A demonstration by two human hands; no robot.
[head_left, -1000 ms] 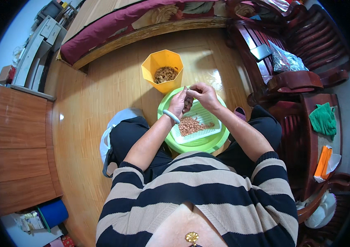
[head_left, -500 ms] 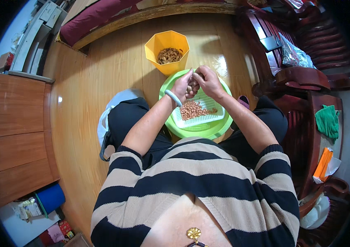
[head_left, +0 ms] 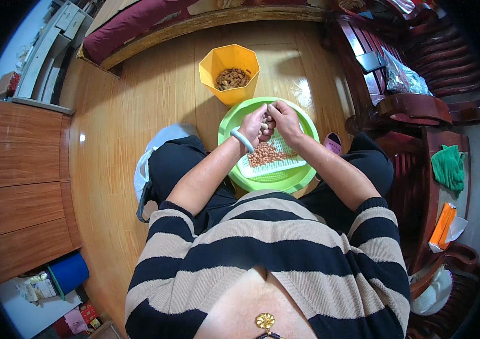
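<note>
Above a green basin [head_left: 306,176], my two hands meet with fingertips together. My left hand [head_left: 249,125], with a pale bangle at its wrist, curls round several unshelled peanuts [head_left: 265,126]. Its fingertips touch those of my right hand [head_left: 287,120], which is closed in a pinch; whatever lies between its fingers is hidden. Beneath them, a white perforated basket [head_left: 292,164] rests tilted in the basin, holding a heap of reddish shelled peanuts [head_left: 264,155]. Just beyond stands a yellow bin [head_left: 213,66] with brown peanut shells [head_left: 232,79] inside.
At right, a dark wooden bench [head_left: 415,104] carries a plastic bag [head_left: 406,76]; a green cloth [head_left: 448,166] lies nearer. A pink slipper [head_left: 333,144] sits by my right leg, a whitish bag [head_left: 143,169] by my left. Wooden cabinets [head_left: 20,147] line the left.
Both hands have come slightly closer to me and lower in view, still together. The peanuts remain in my left hand.
</note>
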